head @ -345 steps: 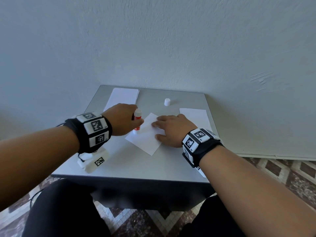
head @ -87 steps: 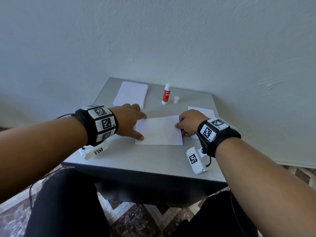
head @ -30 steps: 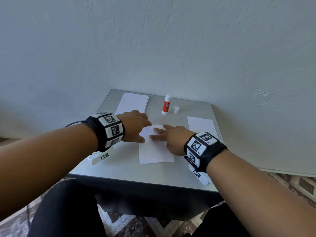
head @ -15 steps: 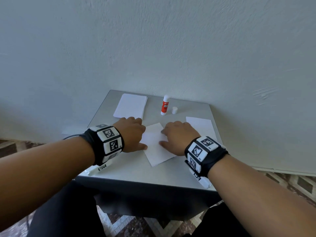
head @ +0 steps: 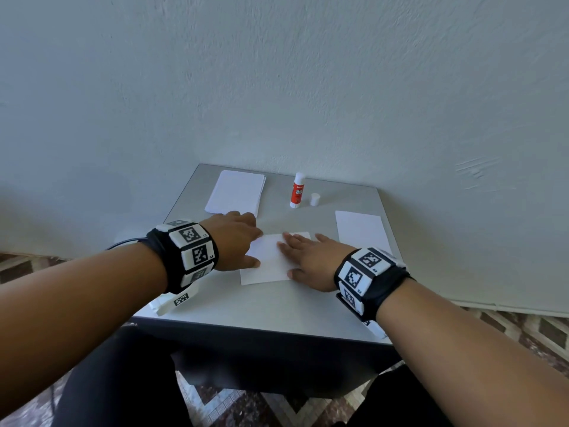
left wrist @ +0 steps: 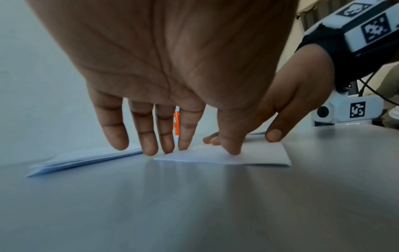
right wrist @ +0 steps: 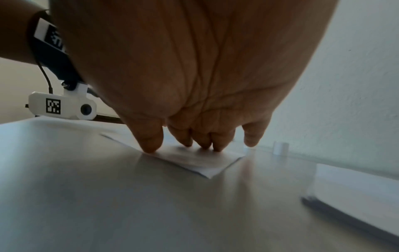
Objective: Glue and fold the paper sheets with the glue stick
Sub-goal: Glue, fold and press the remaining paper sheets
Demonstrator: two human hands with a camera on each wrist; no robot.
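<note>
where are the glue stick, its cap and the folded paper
glue stick [head: 297,191], head view, on its red label.
cap [head: 314,199], head view, on its side wall.
folded paper [head: 267,266], head view, on the bare white patch between the two hands.
</note>
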